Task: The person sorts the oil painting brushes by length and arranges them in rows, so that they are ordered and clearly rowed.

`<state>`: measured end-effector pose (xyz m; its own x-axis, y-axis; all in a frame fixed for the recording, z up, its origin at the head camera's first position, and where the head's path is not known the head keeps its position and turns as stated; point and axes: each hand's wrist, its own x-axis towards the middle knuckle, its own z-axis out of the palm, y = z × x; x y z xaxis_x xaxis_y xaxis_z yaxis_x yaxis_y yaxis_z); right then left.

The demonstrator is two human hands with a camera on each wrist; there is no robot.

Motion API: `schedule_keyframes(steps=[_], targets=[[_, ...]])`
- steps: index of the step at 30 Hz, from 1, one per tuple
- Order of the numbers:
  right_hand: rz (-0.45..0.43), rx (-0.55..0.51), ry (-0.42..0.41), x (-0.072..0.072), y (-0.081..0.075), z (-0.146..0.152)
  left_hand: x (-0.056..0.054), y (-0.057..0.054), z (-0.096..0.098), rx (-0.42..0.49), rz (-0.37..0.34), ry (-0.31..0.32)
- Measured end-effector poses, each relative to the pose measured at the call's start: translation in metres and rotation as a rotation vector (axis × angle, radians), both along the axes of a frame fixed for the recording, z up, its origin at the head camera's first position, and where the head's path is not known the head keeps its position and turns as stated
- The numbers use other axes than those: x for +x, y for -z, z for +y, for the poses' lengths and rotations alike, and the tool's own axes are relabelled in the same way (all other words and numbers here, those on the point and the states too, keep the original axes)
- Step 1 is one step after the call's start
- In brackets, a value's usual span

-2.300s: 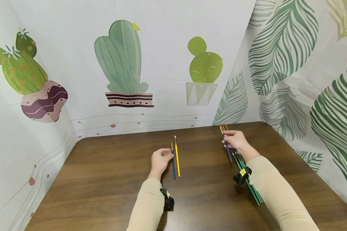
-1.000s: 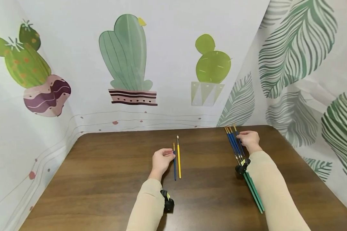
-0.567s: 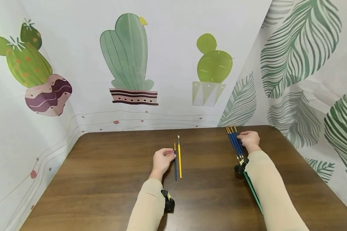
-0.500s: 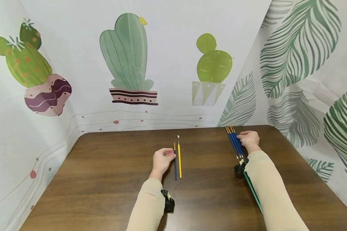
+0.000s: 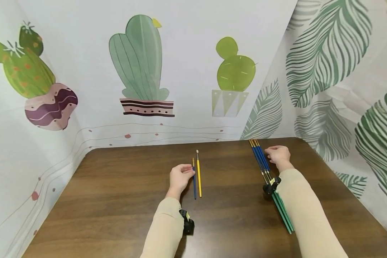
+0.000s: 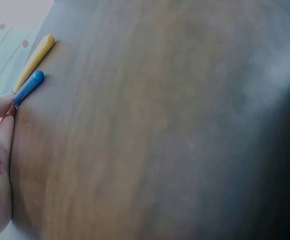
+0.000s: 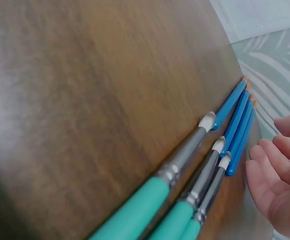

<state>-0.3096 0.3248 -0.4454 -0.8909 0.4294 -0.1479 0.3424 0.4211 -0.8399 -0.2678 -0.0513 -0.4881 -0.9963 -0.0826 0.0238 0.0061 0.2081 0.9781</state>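
Observation:
At mid-table my left hand (image 5: 180, 177) pinches a thin blue-handled paintbrush (image 5: 195, 186) between thumb and fingertips. Right beside it lies a longer yellow paintbrush (image 5: 199, 179), nearly parallel. In the left wrist view the blue handle's rounded end (image 6: 32, 84) sticks out past my thumb, below the yellow handle (image 6: 36, 59). My right hand (image 5: 278, 156) hovers just right of several blue paintbrushes (image 5: 260, 156) laid side by side near the back edge. Its fingers are loosely bent and hold nothing, with a gap to the nearest blue handle (image 7: 241, 147).
Green paintbrushes (image 5: 282, 211) lie in line below the blue ones, their bristles (image 7: 208, 120) meeting the blue handle ends; my right sleeve (image 5: 306, 211) partly covers them. The brown wooden table (image 5: 122, 200) ends at a wall cloth (image 5: 187, 71) printed with cacti and leaves.
My right hand carried a blue paintbrush to the right side of the blue row, slid it against the others and let go. My left hand has stayed at its blue paintbrush.

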Motion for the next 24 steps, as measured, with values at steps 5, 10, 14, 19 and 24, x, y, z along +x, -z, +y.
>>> schedule_keyframes(steps=[5, 10, 14, 19, 24], targets=[[0.019, -0.008, -0.006, 0.009, -0.004, -0.002, 0.000, 0.000, 0.001, 0.005, 0.012, -0.001], [0.028, -0.023, -0.017, 0.017, -0.005, -0.005, 0.001, 0.000, 0.000, -0.003, 0.017, -0.003], [0.038, -0.030, -0.033, 0.021, -0.006, -0.009, 0.001, 0.002, 0.001, -0.006, 0.021, -0.002], [0.072, -0.055, -0.051, 0.024, -0.006, -0.019, 0.001, 0.002, 0.001, 0.000, 0.020, -0.002], [0.088, -0.065, -0.086, 0.028, -0.009, -0.030, 0.001, 0.002, 0.001, 0.004, 0.019, -0.006]])
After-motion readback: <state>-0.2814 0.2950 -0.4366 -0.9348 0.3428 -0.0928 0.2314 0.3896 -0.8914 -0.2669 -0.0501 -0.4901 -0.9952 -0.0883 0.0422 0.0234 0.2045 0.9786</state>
